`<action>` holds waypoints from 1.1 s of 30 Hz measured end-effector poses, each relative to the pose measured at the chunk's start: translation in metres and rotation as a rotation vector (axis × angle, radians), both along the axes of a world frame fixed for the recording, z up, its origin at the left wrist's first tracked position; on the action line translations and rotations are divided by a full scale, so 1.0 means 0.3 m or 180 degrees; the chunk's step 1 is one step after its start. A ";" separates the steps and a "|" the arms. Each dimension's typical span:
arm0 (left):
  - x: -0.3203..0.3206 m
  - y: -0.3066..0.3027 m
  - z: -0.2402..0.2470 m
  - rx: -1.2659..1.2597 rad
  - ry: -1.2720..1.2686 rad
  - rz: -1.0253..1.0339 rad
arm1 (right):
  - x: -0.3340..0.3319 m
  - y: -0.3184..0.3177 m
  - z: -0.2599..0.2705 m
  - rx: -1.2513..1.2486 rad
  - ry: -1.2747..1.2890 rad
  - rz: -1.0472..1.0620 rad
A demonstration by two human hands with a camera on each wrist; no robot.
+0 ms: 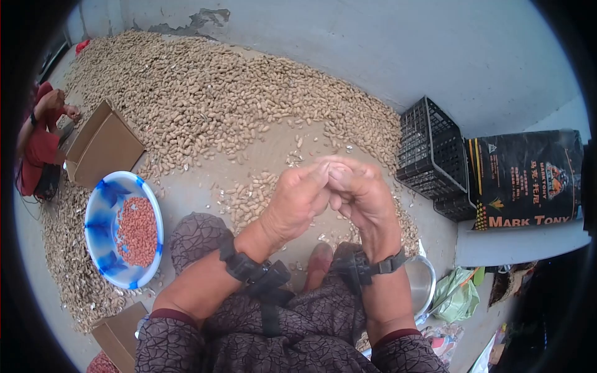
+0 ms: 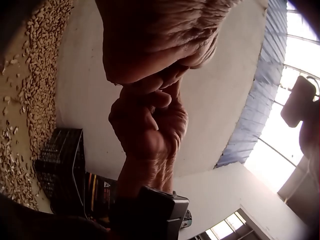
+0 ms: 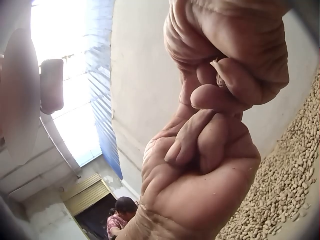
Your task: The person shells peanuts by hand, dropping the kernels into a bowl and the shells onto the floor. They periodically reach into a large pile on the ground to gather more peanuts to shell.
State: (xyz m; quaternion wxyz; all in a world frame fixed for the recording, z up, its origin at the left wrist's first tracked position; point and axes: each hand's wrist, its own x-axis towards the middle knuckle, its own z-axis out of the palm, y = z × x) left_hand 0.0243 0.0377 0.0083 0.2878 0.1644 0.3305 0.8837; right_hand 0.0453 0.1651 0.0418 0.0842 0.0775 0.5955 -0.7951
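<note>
Both hands meet in front of the body, thumbs side by side. My right hand [image 1: 367, 193] has curled fingers; in the right wrist view it is the upper hand [image 3: 240, 55], gripping a small peanut piece [image 3: 219, 76]. My left hand [image 1: 298, 199] touches it from the other side, its fingers bent inward, as the lower hand [image 3: 200, 170] also shows. What lies between the left fingertips is hidden. In the left wrist view the left hand [image 2: 160, 45] is above and the right hand [image 2: 150, 130] below, both dark. Unshelled peanuts [image 1: 249, 202] lie on the floor beyond the hands.
A large peanut heap [image 1: 205, 93] runs along the wall. At left are a blue-white basin [image 1: 91, 230] with pink kernels [image 1: 138, 231], a cardboard box [image 1: 109, 152] and a seated person [image 1: 40, 137]. Black crates [image 1: 429, 146], a printed sack [image 1: 528, 177] and a metal bowl [image 1: 420, 283] are at right.
</note>
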 end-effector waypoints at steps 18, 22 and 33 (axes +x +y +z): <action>-0.027 -0.029 0.053 -0.0529 0.0439 -0.0246 | 0.015 0.021 -0.003 -0.0006 0.0148 0.0206; -0.020 -0.023 0.064 -0.0561 0.0711 -0.0133 | 0.020 0.015 0.003 -0.0111 0.0102 0.0160; -0.009 -0.039 0.056 -0.0297 0.0539 -0.0079 | 0.010 -0.017 0.011 -0.0378 0.0322 -0.0044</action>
